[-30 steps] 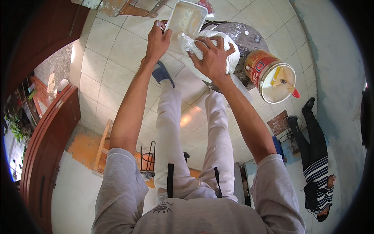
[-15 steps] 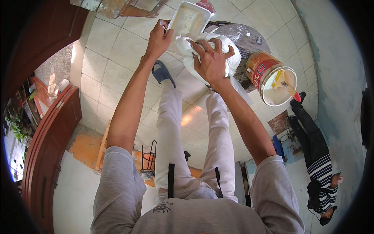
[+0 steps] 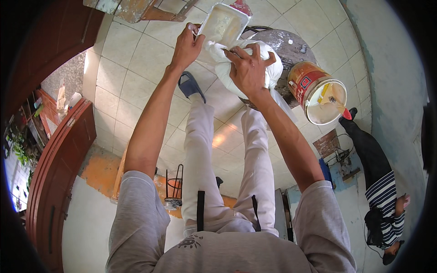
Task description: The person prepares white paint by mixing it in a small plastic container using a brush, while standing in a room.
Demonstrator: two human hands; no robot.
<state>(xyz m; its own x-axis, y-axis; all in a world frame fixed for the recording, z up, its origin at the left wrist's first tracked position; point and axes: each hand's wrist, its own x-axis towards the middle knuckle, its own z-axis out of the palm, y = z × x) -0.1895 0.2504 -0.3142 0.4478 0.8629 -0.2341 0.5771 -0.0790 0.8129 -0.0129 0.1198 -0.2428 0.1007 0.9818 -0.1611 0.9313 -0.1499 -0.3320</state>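
Note:
My left hand (image 3: 187, 48) is closed at the near left edge of a white rectangular plastic tray (image 3: 224, 23). Pale residue coats the tray's inside. Right beside it, a bulging white plastic bag (image 3: 272, 70) rests at the edge of a round, paint-spotted stool top (image 3: 291, 44). My right hand (image 3: 249, 70) grips the bag from above, its fingers bent and spread over the plastic. Part of the bag's loose plastic reaches toward the tray and my left hand. The bag's contents are hidden.
A tilted bucket (image 3: 324, 102) with a red label and a scraper-like tool inside stands right of the bag. A worn wooden piece (image 3: 132, 10) is at the top left. An open brown door (image 3: 59, 182) stands left. Another person (image 3: 382, 191) is at the right by the wall.
The tray and my left hand have shifted slightly to the right. My right hand stays on the bag with a small shift. The other person at the right has moved a leg and leans lower.

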